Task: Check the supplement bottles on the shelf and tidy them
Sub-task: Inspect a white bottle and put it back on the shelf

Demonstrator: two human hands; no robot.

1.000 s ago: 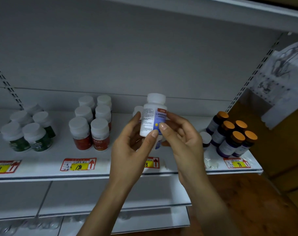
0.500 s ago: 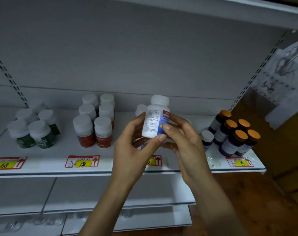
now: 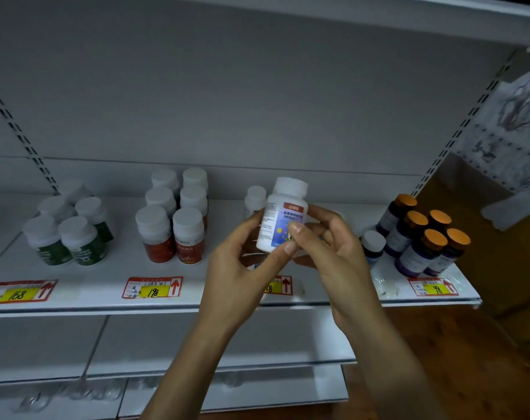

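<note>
I hold a white supplement bottle [image 3: 283,216] with a white cap and a blue label upright above the shelf [image 3: 106,301]. My left hand [image 3: 242,268] grips its lower left side, thumb on the front. My right hand [image 3: 333,250] pinches its right side with thumb and fingers. On the shelf stand green-labelled bottles [image 3: 67,234] at the left, red-labelled bottles [image 3: 173,225] left of centre, and orange-capped purple bottles [image 3: 424,237] at the right. One more white bottle [image 3: 254,198] shows behind the held one.
Price tags line the shelf front: 168 [image 3: 20,292], 198 [image 3: 153,287], 98 [image 3: 435,287]. A small white-capped bottle [image 3: 372,244] stands beside the orange-capped group. A lower shelf [image 3: 197,344] and a wooden floor [image 3: 469,359] lie below. A slotted upright [image 3: 457,128] borders the right.
The view has shifted slightly, so the shelf and bottles sit a little further right. Both hands still hold the bottle, and its blue label faces me more.
</note>
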